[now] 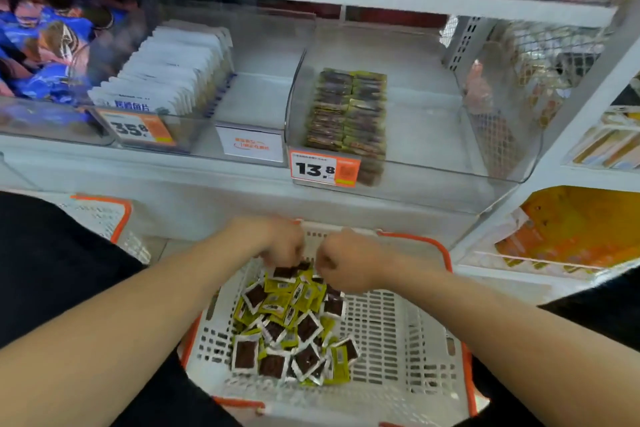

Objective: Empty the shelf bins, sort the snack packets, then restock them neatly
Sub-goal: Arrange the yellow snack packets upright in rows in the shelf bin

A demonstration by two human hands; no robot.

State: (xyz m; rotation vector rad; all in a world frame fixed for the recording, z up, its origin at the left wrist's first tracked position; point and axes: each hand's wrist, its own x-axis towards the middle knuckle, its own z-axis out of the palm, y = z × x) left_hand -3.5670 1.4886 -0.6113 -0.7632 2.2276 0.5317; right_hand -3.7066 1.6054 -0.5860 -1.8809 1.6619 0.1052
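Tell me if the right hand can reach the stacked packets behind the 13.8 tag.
Probably yes: nothing stands between the right hand, down in the basket, and the stacked packets; their bin is open on top.

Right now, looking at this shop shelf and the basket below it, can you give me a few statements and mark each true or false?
1. The left hand and right hand are both over the white slotted plastic basket with orange rim. True.
2. The small yellow-green and brown snack packets in it lie in neat rows. False: they lie in a loose heap.
3. The clear plastic bin behind the orange 13.8 price tag is empty. False: it holds two rows of dark packets along its left side.
4. Flat white packets stand in the neighbouring clear bin. True.
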